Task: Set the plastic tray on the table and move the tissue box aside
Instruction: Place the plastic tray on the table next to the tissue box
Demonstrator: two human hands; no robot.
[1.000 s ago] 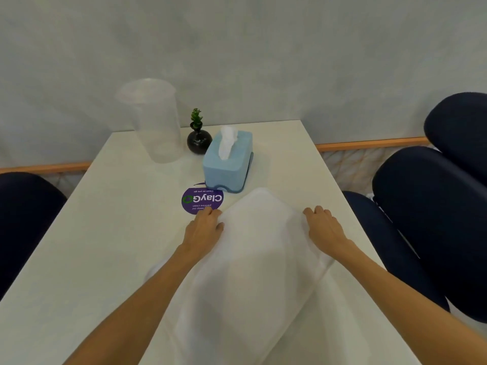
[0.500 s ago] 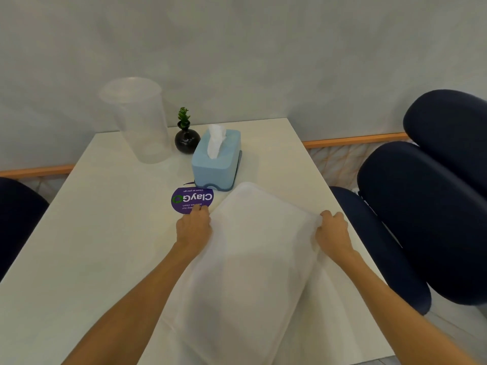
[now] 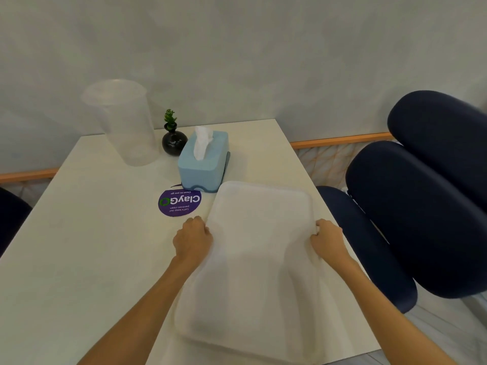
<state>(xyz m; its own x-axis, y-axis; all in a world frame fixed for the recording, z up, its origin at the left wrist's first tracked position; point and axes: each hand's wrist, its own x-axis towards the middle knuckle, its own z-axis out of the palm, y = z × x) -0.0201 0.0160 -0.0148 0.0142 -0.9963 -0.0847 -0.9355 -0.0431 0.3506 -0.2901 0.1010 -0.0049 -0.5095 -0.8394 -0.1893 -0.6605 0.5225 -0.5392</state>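
Observation:
A white translucent plastic tray (image 3: 259,248) is over the right half of the white table (image 3: 92,246), its near end raised toward me. My left hand (image 3: 193,239) grips its left rim and my right hand (image 3: 328,239) grips its right rim. The tray's far left corner reaches almost to the light blue tissue box (image 3: 203,160), which stands just beyond it with a white tissue sticking up from the top slot.
A round purple ClayGo sticker (image 3: 179,202) lies left of the tray's far corner. A tall clear plastic cup (image 3: 123,125) and a small black vase with a green plant (image 3: 173,138) stand near the wall. Dark blue chairs (image 3: 411,206) flank the table's right edge.
The tray has turned from a diagonal lie to square with the table and shifted right. My hands slid along its rims, closer to me.

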